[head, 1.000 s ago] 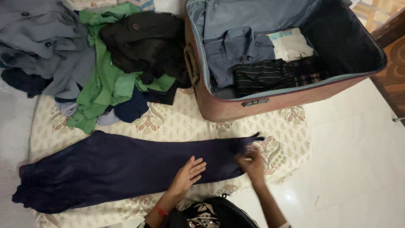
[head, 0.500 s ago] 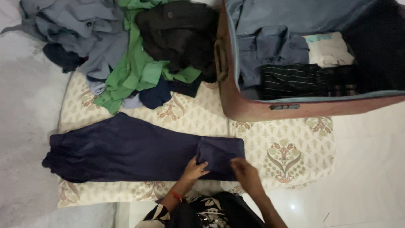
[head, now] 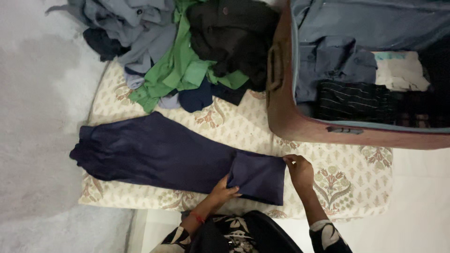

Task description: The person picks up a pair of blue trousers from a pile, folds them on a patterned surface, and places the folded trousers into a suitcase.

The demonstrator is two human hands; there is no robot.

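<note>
Up along the far edge of the patterned mat (head: 243, 133) lies a heap of loose clothes: grey shirts (head: 136, 23), a green garment (head: 180, 70) and a black one (head: 232, 33), with dark blue pieces poking out beneath. To the right stands an open reddish suitcase (head: 300, 124), its near wall just beyond the hands, holding a folded grey-blue shirt (head: 333, 61), a dark striped garment (head: 354, 100) and a pale folded cloth (head: 401, 70). Nothing lies between the hands and the navy trousers (head: 154, 152), which stretch flat across the mat, their right end turned back into a folded flap. The left hand (head: 225, 189) rests on the near left corner of that flap, fingers closed lightly on the cloth. The right hand (head: 299, 169) pinches the flap's upper right corner between thumb and fingertips. The suitcase is cut off at the top and right of the view, its dark right portion is hard to read, and the person's patterned sleeves hide the forearms low in the view.
</note>
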